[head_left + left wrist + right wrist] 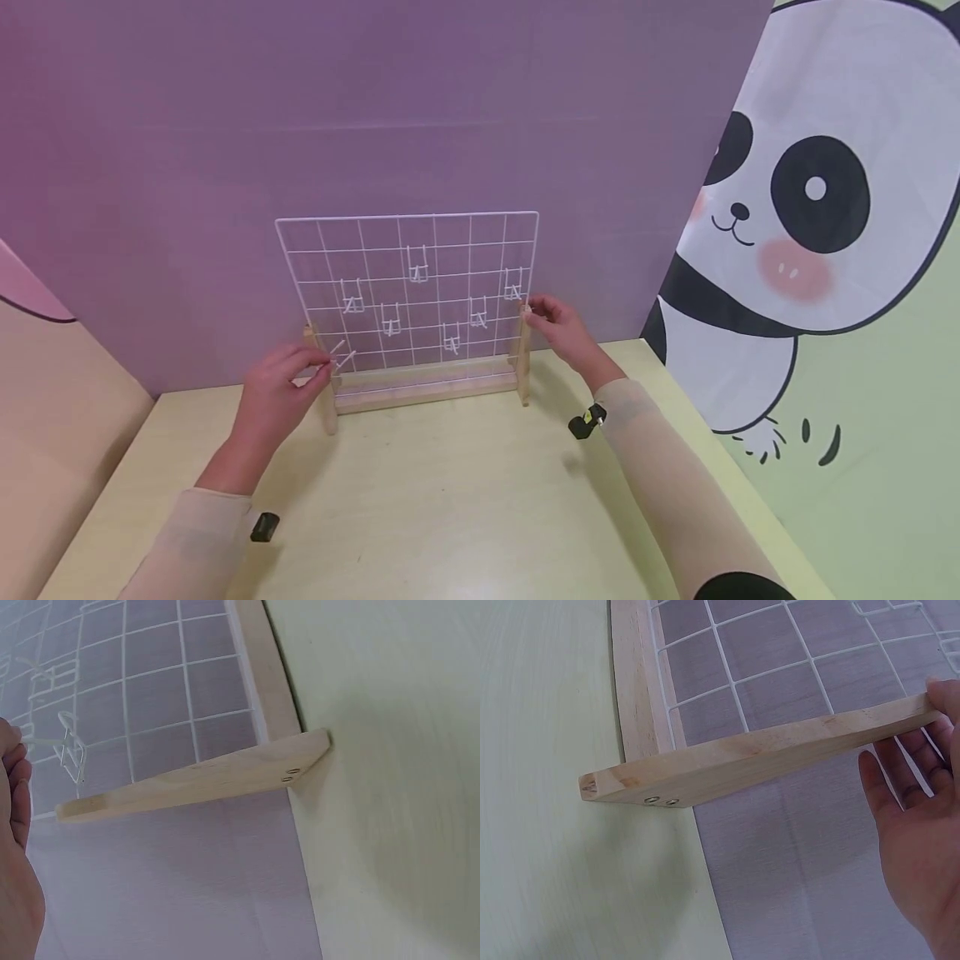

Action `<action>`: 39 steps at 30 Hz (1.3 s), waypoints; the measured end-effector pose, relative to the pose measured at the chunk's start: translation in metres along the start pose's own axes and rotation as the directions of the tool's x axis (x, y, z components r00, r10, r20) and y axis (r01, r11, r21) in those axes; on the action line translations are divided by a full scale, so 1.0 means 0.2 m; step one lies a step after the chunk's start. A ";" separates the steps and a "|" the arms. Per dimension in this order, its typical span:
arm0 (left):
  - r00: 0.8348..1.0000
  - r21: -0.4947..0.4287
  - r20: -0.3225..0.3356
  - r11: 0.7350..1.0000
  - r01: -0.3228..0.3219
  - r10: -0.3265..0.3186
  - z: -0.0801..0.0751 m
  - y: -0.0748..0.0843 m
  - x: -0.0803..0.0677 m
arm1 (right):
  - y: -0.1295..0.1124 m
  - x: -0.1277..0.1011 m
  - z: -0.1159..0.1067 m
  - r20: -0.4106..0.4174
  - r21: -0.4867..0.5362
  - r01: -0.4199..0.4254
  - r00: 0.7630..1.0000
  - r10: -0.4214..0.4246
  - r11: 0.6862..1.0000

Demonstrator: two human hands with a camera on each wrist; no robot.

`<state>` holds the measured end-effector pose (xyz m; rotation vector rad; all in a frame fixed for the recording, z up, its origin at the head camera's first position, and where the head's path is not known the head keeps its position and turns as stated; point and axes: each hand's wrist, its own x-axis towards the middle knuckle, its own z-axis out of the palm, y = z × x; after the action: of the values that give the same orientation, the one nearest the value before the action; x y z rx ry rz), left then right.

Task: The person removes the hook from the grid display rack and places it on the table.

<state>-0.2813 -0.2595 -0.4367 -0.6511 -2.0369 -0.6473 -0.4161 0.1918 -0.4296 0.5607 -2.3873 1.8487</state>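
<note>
A white wire grid panel (442, 250) stands upright in a wooden stand (423, 385) at the back of the pale table (450, 508). Several white wire hooks (417, 267) hang on it. My left hand (321, 367) is at the grid's lower left corner and pinches a white hook (341, 357) beside the left post. The left wrist view shows that hook (67, 744) at my fingertips (16, 761) and the left post (195, 780). My right hand (534, 313) grips the top of the right post (524, 350). In the right wrist view, thumb and fingers (889, 776) close on the post (765, 759).
A purple backdrop (375, 108) rises right behind the grid. A panda-print cloth (817, 200) hangs at the right. The table's left edge meets a beige surface (52, 433). Small black devices (587, 421) sit at both wrists.
</note>
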 end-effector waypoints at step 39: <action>0.955 0.014 0.292 0.999 0.044 -0.046 0.13 -0.05 -0.19 | 0.01 0.01 0.00 0.003 0.010 -0.009 1.000 0.009 1.000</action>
<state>-0.2847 -0.2576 -0.4844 -0.7334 -2.3323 -0.5970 -0.4177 0.1921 -0.4306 0.5550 -2.3877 1.8660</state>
